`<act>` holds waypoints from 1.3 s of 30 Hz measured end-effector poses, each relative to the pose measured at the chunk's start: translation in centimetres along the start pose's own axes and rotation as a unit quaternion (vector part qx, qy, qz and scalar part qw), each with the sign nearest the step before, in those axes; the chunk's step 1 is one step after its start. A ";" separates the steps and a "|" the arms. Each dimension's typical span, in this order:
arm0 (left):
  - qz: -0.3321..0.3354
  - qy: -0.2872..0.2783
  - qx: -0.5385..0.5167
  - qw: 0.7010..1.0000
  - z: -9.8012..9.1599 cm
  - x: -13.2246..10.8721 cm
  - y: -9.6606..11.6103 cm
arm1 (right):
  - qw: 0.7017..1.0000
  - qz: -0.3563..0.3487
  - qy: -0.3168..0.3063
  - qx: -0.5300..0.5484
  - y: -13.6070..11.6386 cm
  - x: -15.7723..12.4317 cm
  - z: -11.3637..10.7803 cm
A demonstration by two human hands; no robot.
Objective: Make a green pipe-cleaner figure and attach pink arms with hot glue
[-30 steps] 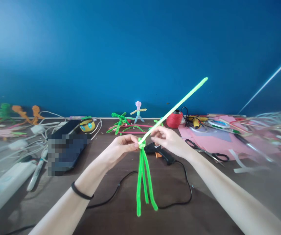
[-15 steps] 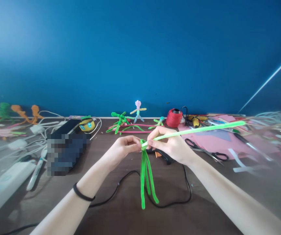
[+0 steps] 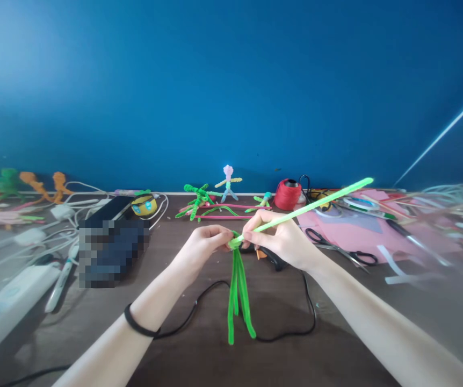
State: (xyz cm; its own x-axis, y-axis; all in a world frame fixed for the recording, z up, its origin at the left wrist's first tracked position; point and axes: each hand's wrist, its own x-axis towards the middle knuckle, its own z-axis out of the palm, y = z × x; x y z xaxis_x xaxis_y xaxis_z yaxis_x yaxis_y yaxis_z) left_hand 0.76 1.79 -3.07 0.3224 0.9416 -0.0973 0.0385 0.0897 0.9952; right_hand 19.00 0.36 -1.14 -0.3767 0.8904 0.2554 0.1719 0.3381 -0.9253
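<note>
My left hand is closed in a pinch on the top of a bundle of dark green pipe cleaners, whose strands hang down toward the brown table. My right hand is closed on a light green pipe cleaner right beside the bundle's top. Its free end sticks out up and to the right. The spot where the light strand meets the bundle sits between my fingertips and is partly hidden.
A black glue gun with its cord lies under my hands. Scissors and pink paper lie to the right, a red thread spool and pipe-cleaner figures along the blue wall. Cables and a dark case are at left.
The light green pipe cleaner's free end swung from high up down to nearly level, then rose a little. Both hands stayed pinched at the bundle's top, which drifted slightly lower.
</note>
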 end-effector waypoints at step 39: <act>0.001 -0.048 -0.188 0.981 -0.1 0.1 0.2 | 0.958 0.116 -0.025 0.263 2.3 0.9 0.0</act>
State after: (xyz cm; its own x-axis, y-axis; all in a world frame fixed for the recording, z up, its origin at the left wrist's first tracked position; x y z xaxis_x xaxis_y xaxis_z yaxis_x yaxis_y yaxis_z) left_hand 0.67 1.93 -2.87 0.4102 0.9086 -0.0784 -0.3073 0.2187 0.9261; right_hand 19.03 1.95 -3.01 -0.4290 0.9030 0.0236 -0.2203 -0.0792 -0.9722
